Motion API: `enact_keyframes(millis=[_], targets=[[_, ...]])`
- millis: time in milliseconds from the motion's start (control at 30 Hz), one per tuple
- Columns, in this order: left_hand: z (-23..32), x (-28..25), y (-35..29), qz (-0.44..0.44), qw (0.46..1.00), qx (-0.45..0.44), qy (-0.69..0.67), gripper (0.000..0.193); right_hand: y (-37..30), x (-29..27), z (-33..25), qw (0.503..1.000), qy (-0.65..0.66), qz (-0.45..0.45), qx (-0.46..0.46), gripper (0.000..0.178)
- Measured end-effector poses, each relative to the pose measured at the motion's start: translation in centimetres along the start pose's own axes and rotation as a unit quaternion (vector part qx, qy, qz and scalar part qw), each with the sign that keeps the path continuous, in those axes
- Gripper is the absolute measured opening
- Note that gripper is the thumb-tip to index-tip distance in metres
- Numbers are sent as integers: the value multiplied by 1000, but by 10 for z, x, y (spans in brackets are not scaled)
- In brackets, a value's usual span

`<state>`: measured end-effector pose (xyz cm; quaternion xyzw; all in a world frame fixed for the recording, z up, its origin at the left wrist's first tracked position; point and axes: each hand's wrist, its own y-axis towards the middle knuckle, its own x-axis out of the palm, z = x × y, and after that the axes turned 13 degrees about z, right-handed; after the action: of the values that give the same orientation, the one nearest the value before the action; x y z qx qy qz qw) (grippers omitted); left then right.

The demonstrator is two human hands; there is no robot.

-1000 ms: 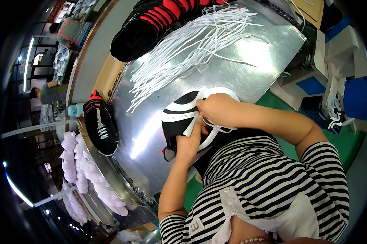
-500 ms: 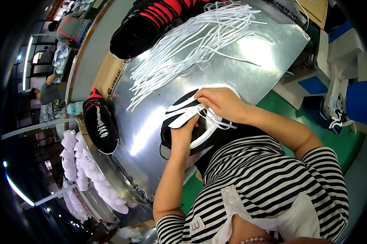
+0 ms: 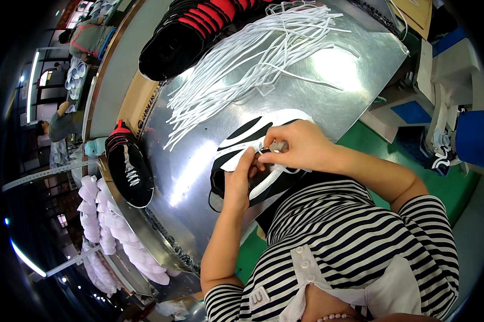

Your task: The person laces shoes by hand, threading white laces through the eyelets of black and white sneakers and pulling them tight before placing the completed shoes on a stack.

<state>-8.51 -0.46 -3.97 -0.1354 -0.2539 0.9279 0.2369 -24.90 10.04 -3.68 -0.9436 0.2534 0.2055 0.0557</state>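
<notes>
In front of me, a black and white shoe (image 3: 245, 131) lies on the metal tabletop, its opening toward the lower left. My left hand (image 3: 241, 174) grips the shoe at its opening, with the thumb on the white eyelet strip and the other fingers partly hidden inside. Over the lacing area, my right hand (image 3: 298, 145) is closed on a small grey-handled tool (image 3: 278, 146); a thin dark part of it points toward the eyelets. The exact kind of tool is hard to make out. Part of a white lace (image 3: 290, 171) shows below the right hand.
Beyond the shoe, many loose white laces (image 3: 236, 70) spread over the metal tabletop (image 3: 191, 180). Black shoes with red parts (image 3: 172, 51) line up at the far edge. A laced black shoe (image 3: 129, 166) rests at the left. Pale padded bundles (image 3: 118, 225) hang past the left edge.
My right hand has moved from pinching at the far side of the eyelets to holding the grey-handled tool over them. The left thumb has come onto the eyelet strip.
</notes>
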Motion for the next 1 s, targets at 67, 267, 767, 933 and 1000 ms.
enact_keyframes(millis=[67,267,767,933,1000], targets=[[-6,-3,2,5,999,41,-2,25,1,14,8,999,-19,22,-18,25],[5,-5,-2,-6,1000,23,12,24,-9,-2,8,971,201,-100,79,19],[3,10,-6,17,986,148,68,24,-29,21,21,892,375,-1,252,22],[11,15,-3,40,992,96,66,19,-24,29,23,912,328,5,247,20],[13,16,-3,49,991,94,77,15,-24,26,21,912,331,-4,242,20]])
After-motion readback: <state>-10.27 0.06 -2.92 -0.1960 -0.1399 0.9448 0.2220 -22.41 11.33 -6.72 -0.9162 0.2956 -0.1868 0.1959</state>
